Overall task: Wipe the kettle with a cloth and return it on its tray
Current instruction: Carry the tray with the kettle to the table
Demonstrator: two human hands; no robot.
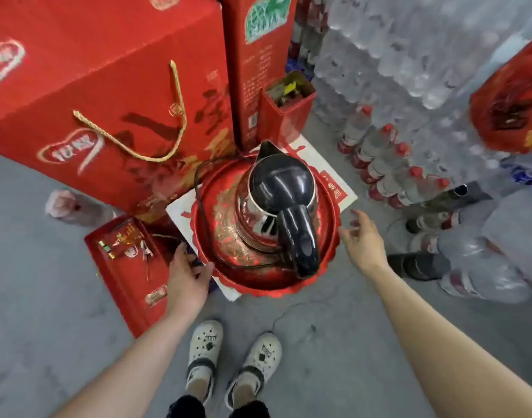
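The left hand (187,274), stretched out above a pair of white clogs (204,348) on a grey concrete floor (47,327), lies palm down at the near-left edge of a round red tray with gold patterning and a scalloped rim (258,285). Its fingers are loosely spread, its thumb is against the rim, and it grips nothing that can be seen. The right hand (362,239) hangs just beside the tray's right rim, fingers relaxed and apart, holding nothing. A shiny steel kettle with a black lid and black handle (276,188) stands upright in the middle of the tray, handle toward the person, spout pointing away. A black cord (199,206) curves along the tray's left side. The tray rests on a white box with red print (319,159). A flat red carton (123,267) lies on the floor at left. Behind stand tall red gift boxes with a gold rope handle (107,86), and at right are wrapped packs of red-capped water bottles (394,164).
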